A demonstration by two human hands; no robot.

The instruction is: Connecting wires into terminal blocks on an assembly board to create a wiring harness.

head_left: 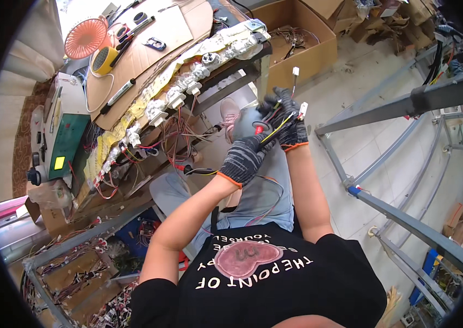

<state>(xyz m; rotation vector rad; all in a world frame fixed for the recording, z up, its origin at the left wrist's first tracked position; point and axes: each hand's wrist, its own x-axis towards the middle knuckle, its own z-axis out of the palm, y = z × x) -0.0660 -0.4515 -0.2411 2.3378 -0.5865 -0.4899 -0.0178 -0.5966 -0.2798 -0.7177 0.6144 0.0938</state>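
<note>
Over my lap, both hands wear grey-and-black knit gloves with orange cuffs and are closed around one wire harness (278, 131). My left hand (243, 157) grips its near part, beside a red piece (258, 130) and a yellow-green wire. Just right of it and farther away, my right hand (291, 124) has curled fingers among the dark wires; its fingertips are partly blurred. A white connector (303, 110) sticks out beside the right hand. Another white connector (296, 71) stands on wires above it. Below the left hand, a cable with a red-and-black end (185, 169) hangs from the bench side.
The bench (149, 71) at left has white sockets and connectors taped along its edge, plus a marker (118, 96), an orange fan (86, 38) and a green-fronted device (72, 143). A cardboard box (302, 60) stands beyond my hands. Metal frame bars (406, 106) rise at right.
</note>
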